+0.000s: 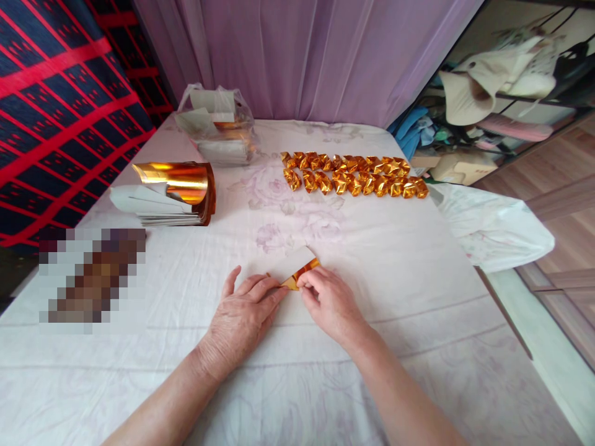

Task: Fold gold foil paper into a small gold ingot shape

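Note:
A partly folded sheet of gold foil paper (294, 265) lies on the table in front of me, its white back and a strip of its shiny gold side showing. My left hand (244, 310) presses its fingers on the sheet's left end, with the little-finger side raised. My right hand (331, 302) pinches the gold lower edge at the right between thumb and fingers. The fingertips of both hands nearly meet, hiding part of the fold. Beyond them lie two rows of folded gold paper pieces (356, 183).
On the left stands a stack of gold foil sheets (179, 186), with a clear plastic bag (218, 127) of more sheets behind it. Nearer is a blurred-out object (95, 279). A white plastic bag (499, 226) hangs at the table's right edge, below a cluttered shelf (515, 102).

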`<state>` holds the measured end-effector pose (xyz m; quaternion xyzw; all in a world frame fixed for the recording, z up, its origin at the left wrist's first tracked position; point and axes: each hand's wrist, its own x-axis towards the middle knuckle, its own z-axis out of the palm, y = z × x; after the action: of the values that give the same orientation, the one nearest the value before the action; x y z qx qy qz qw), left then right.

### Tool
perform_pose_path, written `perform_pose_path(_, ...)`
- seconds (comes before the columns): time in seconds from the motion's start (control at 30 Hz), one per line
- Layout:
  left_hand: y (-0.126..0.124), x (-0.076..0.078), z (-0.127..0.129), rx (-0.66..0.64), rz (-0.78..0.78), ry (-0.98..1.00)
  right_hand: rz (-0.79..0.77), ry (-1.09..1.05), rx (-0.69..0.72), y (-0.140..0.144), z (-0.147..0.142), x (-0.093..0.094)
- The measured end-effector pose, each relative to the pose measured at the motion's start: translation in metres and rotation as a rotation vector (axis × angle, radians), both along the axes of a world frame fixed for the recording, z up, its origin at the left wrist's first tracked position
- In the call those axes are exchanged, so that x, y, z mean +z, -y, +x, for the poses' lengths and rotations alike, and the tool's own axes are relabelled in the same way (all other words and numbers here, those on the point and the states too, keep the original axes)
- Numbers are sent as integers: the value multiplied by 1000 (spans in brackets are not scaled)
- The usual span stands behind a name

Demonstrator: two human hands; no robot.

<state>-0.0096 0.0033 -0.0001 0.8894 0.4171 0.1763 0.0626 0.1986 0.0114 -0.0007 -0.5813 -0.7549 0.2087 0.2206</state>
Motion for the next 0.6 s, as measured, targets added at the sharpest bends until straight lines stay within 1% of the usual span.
perform_pose_path(0.4, -1, 0, 2, 26, -13, 12, 3, 1, 4, 0, 0, 2)
perform_pose_path(0.6, -3, -2, -4, -9, -13, 57, 5, 10, 5, 0, 1, 1)
